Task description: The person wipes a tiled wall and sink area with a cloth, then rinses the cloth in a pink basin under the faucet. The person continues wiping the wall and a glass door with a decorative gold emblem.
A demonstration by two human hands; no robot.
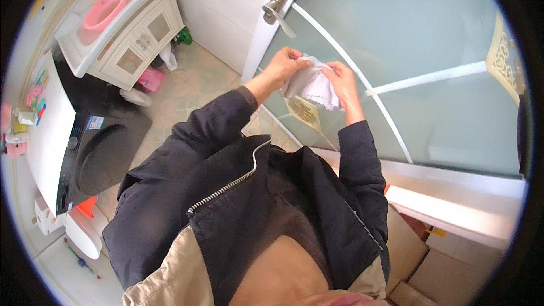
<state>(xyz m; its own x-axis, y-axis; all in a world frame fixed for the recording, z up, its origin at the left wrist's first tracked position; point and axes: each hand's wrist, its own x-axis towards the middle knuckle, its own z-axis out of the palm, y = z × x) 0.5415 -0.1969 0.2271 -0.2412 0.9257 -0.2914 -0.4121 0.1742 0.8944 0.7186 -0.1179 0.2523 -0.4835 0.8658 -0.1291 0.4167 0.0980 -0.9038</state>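
A pale pinkish-white cloth (309,83) with a scalloped edge hangs between my two hands, in front of a frosted glass door (408,51). My left hand (284,67) pinches its upper corner between thumb and fingers. On the other side, my right hand (342,83) grips the cloth's upper edge, thumb against the fabric. The metal door handle (277,8) is above my hands, apart from them. The lower part of the cloth hangs loose, before a gold-patterned panel on the glass.
A white washbasin cabinet (136,42) with a pink plastic basin (105,8) stands at the upper left. Below it is a black front-loading washing machine (106,153) with small items on top. A toilet (85,231) is at the lower left, cardboard boxes (442,272) at the lower right.
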